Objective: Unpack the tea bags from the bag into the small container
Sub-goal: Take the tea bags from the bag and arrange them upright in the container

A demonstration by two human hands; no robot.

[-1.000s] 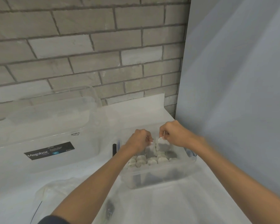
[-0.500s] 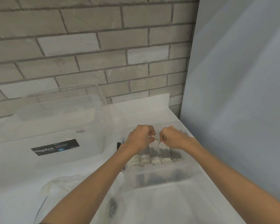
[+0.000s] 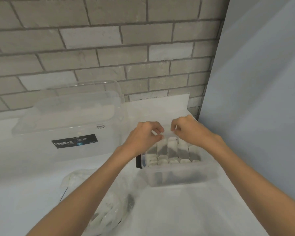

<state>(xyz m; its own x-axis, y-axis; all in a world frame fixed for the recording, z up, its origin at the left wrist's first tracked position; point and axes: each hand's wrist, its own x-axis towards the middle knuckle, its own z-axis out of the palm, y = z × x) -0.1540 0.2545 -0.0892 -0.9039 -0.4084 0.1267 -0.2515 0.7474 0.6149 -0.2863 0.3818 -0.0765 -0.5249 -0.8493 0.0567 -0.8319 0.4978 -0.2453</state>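
A: Many tea bags (image 3: 172, 149) stand in the container (image 3: 179, 176); left hand (image 3: 143, 137) and right hand (image 3: 191, 132) curl above them. Pinching one? Can't tell.
B: Arranging, I think. Next: reach the bag (image 3: 100, 212) for more.

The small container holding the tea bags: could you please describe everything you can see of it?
The small container is a clear, rectangular plastic tub without a lid, standing upright on the white table. It is nearly full of tea bags standing in rows, the back row taller. A dark object stands against its left side. The left hand and right hand hover with curled fingers over the back row; whether they touch the tub is unclear.
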